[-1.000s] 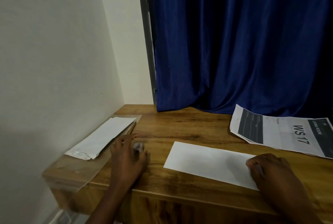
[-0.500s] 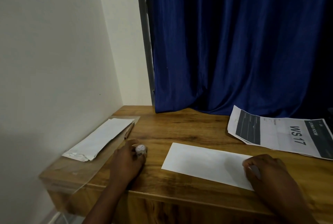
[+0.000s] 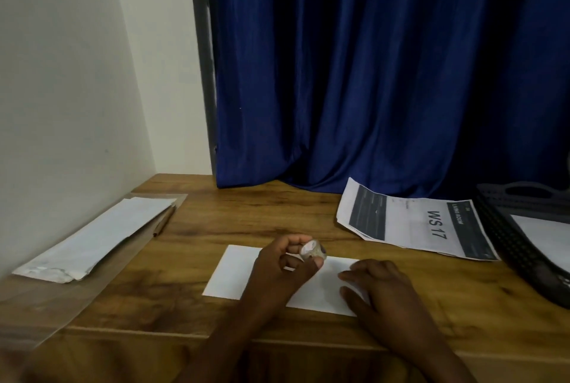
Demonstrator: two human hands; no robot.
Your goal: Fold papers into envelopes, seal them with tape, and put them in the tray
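Observation:
A white envelope (image 3: 234,271) lies flat on the wooden desk near the front edge. My left hand (image 3: 283,268) hovers over its middle and pinches a small clear roll of tape (image 3: 312,250) between thumb and fingers. My right hand (image 3: 379,290) rests on the envelope's right end with its fingers pressing the paper down. A dark mesh tray (image 3: 512,247) stands at the right edge with a white sheet inside it.
A stack of white envelopes (image 3: 95,237) lies on a clear plastic sleeve at the left, with a pencil (image 3: 165,222) beside it. Printed sheets marked WS 17 (image 3: 416,222) lie at the back right. A blue curtain (image 3: 370,74) hangs behind the desk; a wall closes the left.
My left hand has lifted the tape roll from the desk at the left and carried it right, over the envelope. The view has shifted right, bringing the tray into sight.

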